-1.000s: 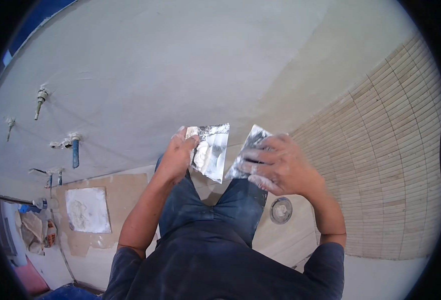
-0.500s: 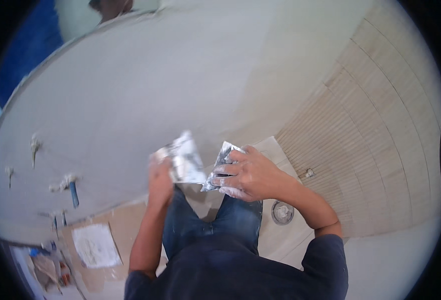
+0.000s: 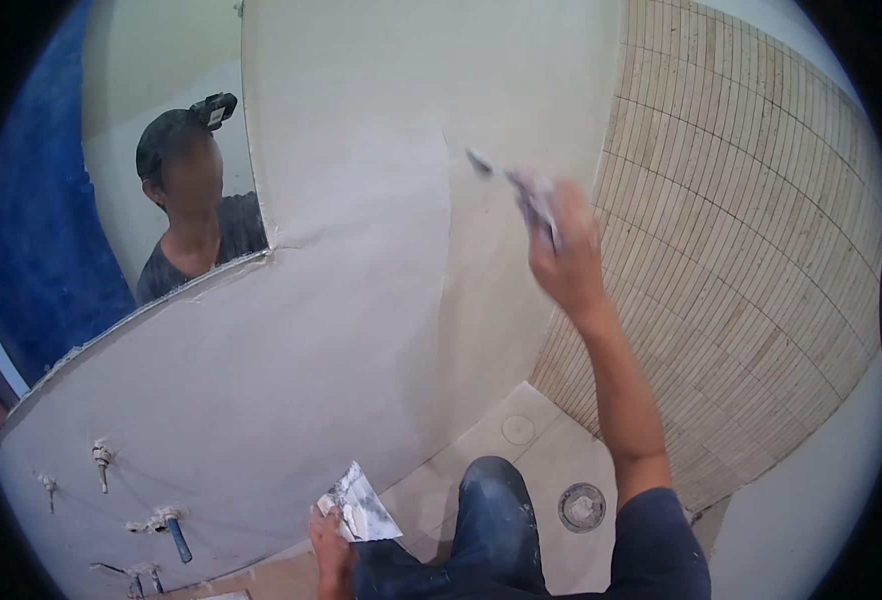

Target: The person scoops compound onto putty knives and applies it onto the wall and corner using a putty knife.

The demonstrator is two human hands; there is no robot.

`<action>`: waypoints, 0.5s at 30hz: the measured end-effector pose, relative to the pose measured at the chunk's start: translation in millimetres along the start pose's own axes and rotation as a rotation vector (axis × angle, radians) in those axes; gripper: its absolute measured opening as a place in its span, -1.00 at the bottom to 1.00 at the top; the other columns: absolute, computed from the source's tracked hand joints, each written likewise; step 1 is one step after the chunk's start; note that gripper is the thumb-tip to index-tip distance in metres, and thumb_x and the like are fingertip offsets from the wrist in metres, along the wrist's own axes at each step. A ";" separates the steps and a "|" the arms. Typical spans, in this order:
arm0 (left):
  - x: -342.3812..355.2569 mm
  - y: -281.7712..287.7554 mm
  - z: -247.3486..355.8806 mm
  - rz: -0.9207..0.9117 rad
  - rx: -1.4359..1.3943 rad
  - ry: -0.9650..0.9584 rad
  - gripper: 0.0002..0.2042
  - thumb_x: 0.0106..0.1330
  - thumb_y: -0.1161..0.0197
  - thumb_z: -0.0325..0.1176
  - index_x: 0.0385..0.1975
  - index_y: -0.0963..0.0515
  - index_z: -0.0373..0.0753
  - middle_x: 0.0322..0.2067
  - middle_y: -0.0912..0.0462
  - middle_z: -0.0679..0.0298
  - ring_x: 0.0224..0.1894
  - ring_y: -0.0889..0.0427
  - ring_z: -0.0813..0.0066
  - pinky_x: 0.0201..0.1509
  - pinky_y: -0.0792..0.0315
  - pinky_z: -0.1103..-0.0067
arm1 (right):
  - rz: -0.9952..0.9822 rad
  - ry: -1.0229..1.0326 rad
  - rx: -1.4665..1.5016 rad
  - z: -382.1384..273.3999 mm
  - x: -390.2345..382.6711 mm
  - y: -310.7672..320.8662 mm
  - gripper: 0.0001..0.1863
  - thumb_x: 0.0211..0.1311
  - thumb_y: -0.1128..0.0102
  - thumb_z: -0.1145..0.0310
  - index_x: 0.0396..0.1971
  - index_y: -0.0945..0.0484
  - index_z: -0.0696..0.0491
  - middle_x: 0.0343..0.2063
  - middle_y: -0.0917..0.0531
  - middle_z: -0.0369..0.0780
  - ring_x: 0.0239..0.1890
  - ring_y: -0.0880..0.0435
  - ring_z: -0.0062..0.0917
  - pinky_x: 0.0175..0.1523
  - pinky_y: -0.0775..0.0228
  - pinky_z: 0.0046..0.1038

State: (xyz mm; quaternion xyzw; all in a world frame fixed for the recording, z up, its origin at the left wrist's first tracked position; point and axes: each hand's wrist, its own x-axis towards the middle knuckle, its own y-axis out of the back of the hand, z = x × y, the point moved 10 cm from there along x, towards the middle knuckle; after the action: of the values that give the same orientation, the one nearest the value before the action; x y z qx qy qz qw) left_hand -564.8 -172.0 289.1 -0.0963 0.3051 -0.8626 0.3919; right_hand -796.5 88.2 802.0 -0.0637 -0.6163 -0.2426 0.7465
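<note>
Low in front of me, my left hand (image 3: 329,545) grips a flat metal scraper plate (image 3: 366,508) smeared with pale filler. Raised in front of the wall, my right hand (image 3: 573,250) is closed around a putty knife (image 3: 479,162); motion blurs it, and I cannot tell whether its blade touches the surface. The pale wall (image 3: 351,330) carries a smooth greyish coat, whose edge runs down beside a more yellowish stretch (image 3: 496,260).
Narrow beige tiles (image 3: 721,240) cover the right-hand wall. On the floor sits a round, grey-rimmed thing (image 3: 582,507) with pale material inside. Capped pipe stubs (image 3: 175,535) jut from the wall at lower left. A mirror (image 3: 176,90) at upper left reflects a person.
My right hand has risen from beside the left hand to the wall, carrying the putty knife. The left hand has dropped lower with the plate. The view has tilted up, bringing the mirror in.
</note>
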 end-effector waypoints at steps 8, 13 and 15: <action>-6.3 -4.9 8.3 0.094 0.001 -0.011 -0.67 0.38 -0.03 -0.52 0.13 -0.36 -0.43 -0.09 -0.58 0.13 -0.05 -0.63 0.38 0.05 -0.57 0.44 | 0.178 0.099 -0.246 23.1 114.6 -38.3 -0.55 0.18 -0.21 0.56 0.03 -0.65 -0.22 -0.06 -0.71 -0.42 -0.05 -0.61 -0.35 0.01 -0.45 -0.31; -7.3 -8.3 3.0 0.043 -0.019 0.028 -0.71 0.42 0.01 -0.50 0.11 -0.36 -0.39 -0.09 -0.62 0.10 -0.12 -0.70 0.31 0.00 -0.62 0.41 | 0.227 0.113 -0.289 41.1 102.5 -56.5 -0.51 0.12 -0.24 0.57 0.04 -0.68 -0.23 -0.03 -0.71 -0.41 -0.06 -0.61 -0.37 0.02 -0.40 -0.31; -10.7 -8.3 5.6 0.063 -0.031 0.033 -0.72 0.43 0.02 -0.50 0.09 -0.37 -0.38 -0.10 -0.62 0.12 -0.13 -0.70 0.32 -0.01 -0.62 0.41 | 0.202 0.074 -0.273 43.0 82.2 -69.6 -0.49 0.09 -0.25 0.57 0.05 -0.69 -0.23 -0.01 -0.70 -0.41 -0.08 -0.60 -0.37 0.02 -0.40 -0.31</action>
State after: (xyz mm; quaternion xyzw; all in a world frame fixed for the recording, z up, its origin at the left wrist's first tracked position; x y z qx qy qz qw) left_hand -560.4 -162.5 299.3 -0.0785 0.3279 -0.8465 0.4120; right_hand -855.3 20.9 875.9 -0.2172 -0.5402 -0.2500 0.7736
